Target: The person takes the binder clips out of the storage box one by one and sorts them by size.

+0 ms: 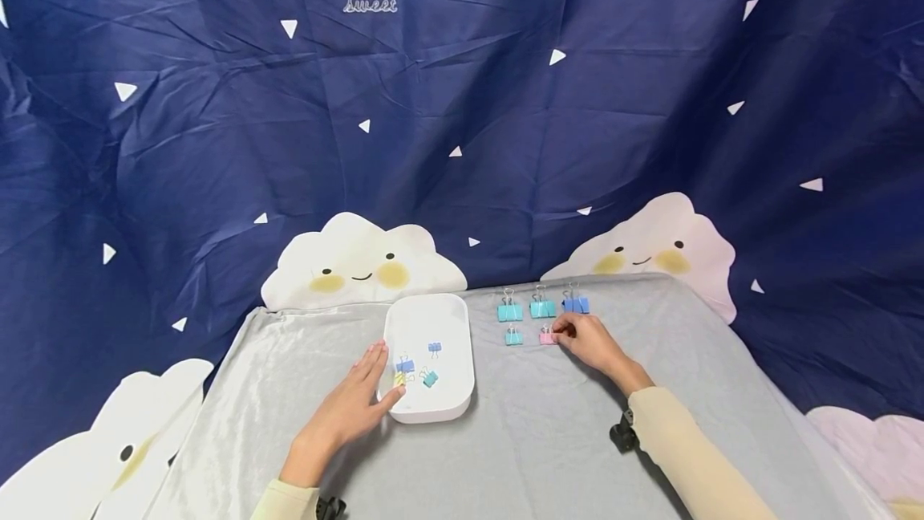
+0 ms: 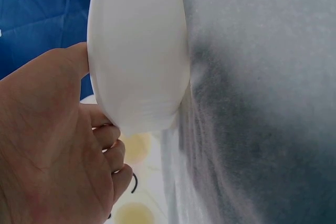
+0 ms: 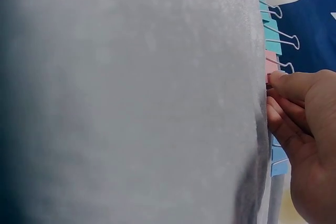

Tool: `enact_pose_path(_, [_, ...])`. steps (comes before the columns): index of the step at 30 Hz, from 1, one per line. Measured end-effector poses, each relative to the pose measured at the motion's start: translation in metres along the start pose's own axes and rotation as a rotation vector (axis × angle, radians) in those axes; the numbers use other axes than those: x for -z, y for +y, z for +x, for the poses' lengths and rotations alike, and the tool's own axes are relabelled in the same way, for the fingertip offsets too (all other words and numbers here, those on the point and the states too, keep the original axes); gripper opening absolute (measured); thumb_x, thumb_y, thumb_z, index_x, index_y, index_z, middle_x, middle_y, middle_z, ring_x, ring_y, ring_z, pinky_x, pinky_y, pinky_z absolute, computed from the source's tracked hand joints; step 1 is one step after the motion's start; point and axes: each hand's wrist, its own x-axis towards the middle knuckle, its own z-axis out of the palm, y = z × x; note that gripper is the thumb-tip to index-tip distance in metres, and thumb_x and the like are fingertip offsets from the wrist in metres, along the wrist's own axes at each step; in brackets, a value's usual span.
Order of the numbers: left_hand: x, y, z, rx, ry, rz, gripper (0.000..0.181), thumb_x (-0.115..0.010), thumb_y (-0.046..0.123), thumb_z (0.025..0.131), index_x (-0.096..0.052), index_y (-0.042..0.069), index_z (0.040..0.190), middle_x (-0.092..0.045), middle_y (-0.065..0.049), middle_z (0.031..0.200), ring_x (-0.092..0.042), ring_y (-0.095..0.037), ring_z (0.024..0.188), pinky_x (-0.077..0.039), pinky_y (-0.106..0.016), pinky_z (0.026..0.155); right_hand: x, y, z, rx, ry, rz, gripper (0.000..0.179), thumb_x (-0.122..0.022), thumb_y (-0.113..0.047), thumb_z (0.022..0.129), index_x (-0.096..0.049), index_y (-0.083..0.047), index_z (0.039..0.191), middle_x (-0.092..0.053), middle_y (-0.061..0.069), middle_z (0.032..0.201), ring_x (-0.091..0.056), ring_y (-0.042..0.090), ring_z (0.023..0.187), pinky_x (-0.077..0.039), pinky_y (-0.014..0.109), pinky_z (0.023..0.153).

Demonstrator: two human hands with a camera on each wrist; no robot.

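Note:
A pink binder clip (image 1: 546,336) is pinched between the thumb and fingers of my right hand (image 1: 588,341), low over the grey cloth. In the right wrist view, the thumb tip presses on the edge of the pink clip (image 3: 271,62). My left hand (image 1: 355,393) rests along the left side of a white box (image 1: 455,404), fingers at the outer wall and thumb over the near rim. The left wrist view shows that hand (image 2: 58,129) against the rim. Inside the box lie small blue clips (image 1: 435,347), a teal clip (image 1: 430,378) and a yellow clip (image 1: 399,379).
Behind the right hand, two large teal clips (image 1: 509,312) and a blue clip (image 1: 577,305) stand in a row. A smaller teal clip (image 1: 513,338) is left of the pink one. A dark blue cloud-printed curtain (image 1: 433,103) hangs behind the cloth-covered table (image 1: 541,440).

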Motion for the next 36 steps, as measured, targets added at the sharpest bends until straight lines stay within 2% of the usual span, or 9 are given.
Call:
enact_pose_path(8, [0.0,-0.001,-0.002,0.002,-0.006,0.004,0.085,-0.056,0.052,0.107,-0.026,0.0,0.167,-0.021,-0.015,0.178,-0.021,-0.036,0.165,-0.022,-0.054,0.135,-0.003,-0.001,-0.001,-0.016,0.005,-0.005,0.007,-0.076,-0.004,0.096,-0.076,-0.005,0.103,-0.074,0.004,0.092,-0.064,0.013,0.082,-0.056,0.027,0.071])
enact_pose_path(15, [-0.001,-0.003,-0.003,0.005,-0.002,0.005,0.087,-0.054,0.056,0.107,-0.027,0.0,0.167,-0.021,-0.015,0.177,-0.021,-0.036,0.165,-0.022,-0.053,0.135,0.003,-0.017,0.009,0.068,0.069,-0.008,0.016,-0.076,-0.002,0.093,-0.074,0.0,0.109,-0.075,0.013,0.103,-0.074,0.023,0.089,-0.064,0.038,0.078])
enact_pose_path(20, [-0.001,-0.003,-0.004,0.006,-0.002,0.001,0.087,-0.054,0.057,0.107,-0.027,0.0,0.167,-0.021,-0.016,0.177,-0.021,-0.037,0.165,-0.022,-0.055,0.135,0.011,-0.044,0.02,0.142,0.054,-0.018,0.017,-0.075,-0.001,0.094,-0.075,-0.001,0.11,-0.075,0.013,0.106,-0.073,0.021,0.088,-0.064,0.036,0.076])
enact_pose_path(27, [-0.001,-0.003,-0.003,0.006,0.001,-0.001,0.085,-0.056,0.053,0.107,-0.026,0.0,0.167,-0.02,-0.015,0.178,-0.021,-0.035,0.165,-0.022,-0.054,0.135,0.014,-0.092,0.034,0.267,0.0,-0.01,0.011,-0.077,-0.005,0.096,-0.078,-0.009,0.107,-0.076,0.002,0.1,-0.069,0.013,0.085,-0.064,0.033,0.076])
enact_pose_path(30, [0.0,-0.003,-0.002,0.005,0.003,-0.001,0.085,-0.056,0.053,0.107,-0.026,0.0,0.167,-0.02,-0.015,0.178,-0.02,-0.035,0.165,-0.022,-0.054,0.135,0.013,-0.112,0.041,0.337,-0.018,-0.031,0.009,-0.077,-0.008,0.097,-0.078,-0.011,0.105,-0.076,-0.001,0.097,-0.069,0.011,0.084,-0.064,0.034,0.076])
enact_pose_path(36, [0.001,-0.003,0.0,-0.003,0.003,-0.002,0.086,-0.055,0.055,0.107,-0.027,0.0,0.167,-0.021,-0.015,0.178,-0.021,-0.035,0.165,-0.022,-0.054,0.135,0.006,-0.146,0.055,0.418,-0.077,-0.053,0.005,-0.077,-0.011,0.098,-0.079,-0.015,0.101,-0.073,-0.004,0.092,-0.065,0.008,0.081,-0.059,0.025,0.072])
